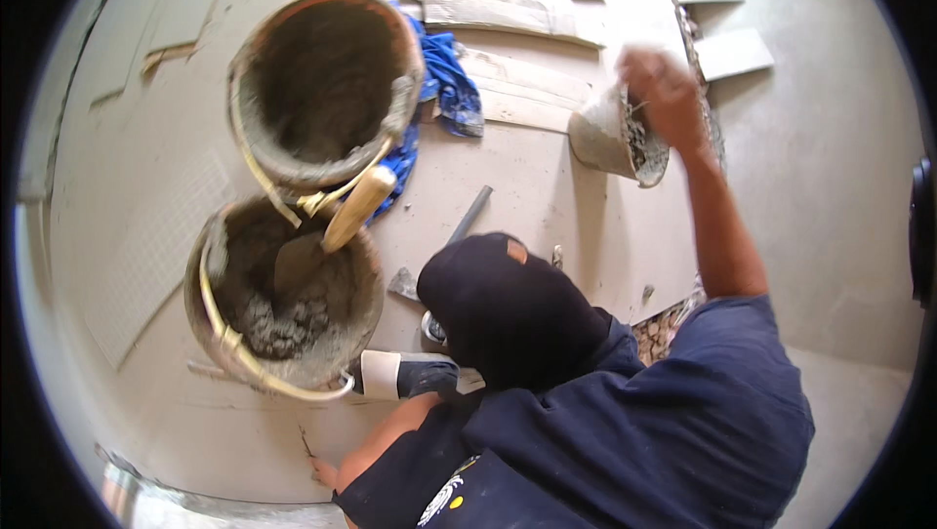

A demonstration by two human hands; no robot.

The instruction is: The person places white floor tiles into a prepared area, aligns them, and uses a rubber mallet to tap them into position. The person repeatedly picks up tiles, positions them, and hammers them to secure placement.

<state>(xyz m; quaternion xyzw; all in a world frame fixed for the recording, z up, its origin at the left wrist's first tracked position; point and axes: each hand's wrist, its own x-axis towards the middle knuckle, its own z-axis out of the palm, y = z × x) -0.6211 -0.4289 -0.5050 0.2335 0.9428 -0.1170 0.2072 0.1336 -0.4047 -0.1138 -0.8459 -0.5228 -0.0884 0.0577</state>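
Note:
Neither of my own hands shows. Below me a co-worker in a dark cap and dark shirt bends over the floor. Their raised, blurred right hand is at a small pail smeared with mortar; whether it grips the rim is unclear. Their other hand is low on the floor, beside a thin tool. At the left stands a bucket of grey mortar holding a wooden-handled trowel. A second bucket, coated inside with mortar, stands behind it on a blue cloth.
Pale boards lie at the back, and a grey bar tool between buckets and co-worker. Large tiles lie at the left. Loose tile pieces line a broken floor edge at the right, next to grey floor.

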